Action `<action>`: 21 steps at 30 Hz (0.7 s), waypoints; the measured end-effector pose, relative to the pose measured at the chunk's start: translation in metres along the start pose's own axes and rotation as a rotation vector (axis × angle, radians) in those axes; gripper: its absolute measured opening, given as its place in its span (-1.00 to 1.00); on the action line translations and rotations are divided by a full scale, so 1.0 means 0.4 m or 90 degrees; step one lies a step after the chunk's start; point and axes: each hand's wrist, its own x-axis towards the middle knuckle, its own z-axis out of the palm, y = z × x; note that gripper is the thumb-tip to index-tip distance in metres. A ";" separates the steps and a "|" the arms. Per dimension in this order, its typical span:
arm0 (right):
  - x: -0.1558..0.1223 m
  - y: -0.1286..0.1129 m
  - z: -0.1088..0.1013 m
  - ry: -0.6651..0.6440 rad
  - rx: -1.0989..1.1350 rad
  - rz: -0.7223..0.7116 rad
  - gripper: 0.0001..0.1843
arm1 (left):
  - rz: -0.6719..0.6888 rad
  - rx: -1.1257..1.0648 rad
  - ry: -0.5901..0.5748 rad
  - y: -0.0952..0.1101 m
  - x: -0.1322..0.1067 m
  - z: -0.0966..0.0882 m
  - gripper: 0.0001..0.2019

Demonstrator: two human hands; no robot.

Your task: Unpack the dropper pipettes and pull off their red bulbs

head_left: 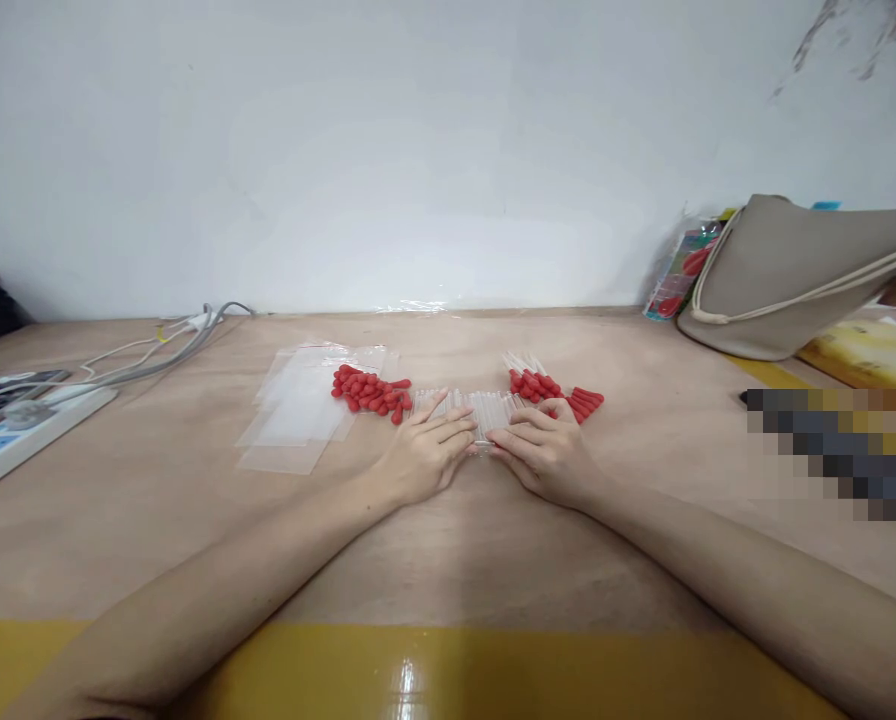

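A row of slim clear tubes point(485, 412) lies side by side on the table in front of me. My left hand point(434, 448) rests over the row's left part, its fingers stretched out and the thumb apart. From the other side my right hand point(544, 452) touches the tubes' near ends and right part, fingers extended and slightly bent. Just left of the tubes is a heap of loose red rubber bulbs point(369, 390). Beyond my right hand lie several droppers point(534, 382), red bulbs with clear stems. More red bulbs point(584, 402) show beside them, their stems hidden.
Flat clear plastic bags point(298, 400) overlap on the left. A white power strip point(80, 405) with grey cables point(170, 352) sits at the far left. At the back right are a grey-beige bag point(785, 275) and a coloured packet point(682, 270). A pale wall stands behind the table point(388, 570).
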 end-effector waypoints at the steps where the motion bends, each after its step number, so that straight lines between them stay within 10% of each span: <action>1: 0.000 -0.001 -0.002 0.000 -0.001 -0.002 -0.89 | 0.000 -0.005 -0.003 0.000 0.000 -0.001 -0.85; 21: -0.025 0.004 -0.022 0.051 -0.037 -0.098 -0.82 | 0.029 -0.061 0.012 0.011 -0.007 -0.021 -0.86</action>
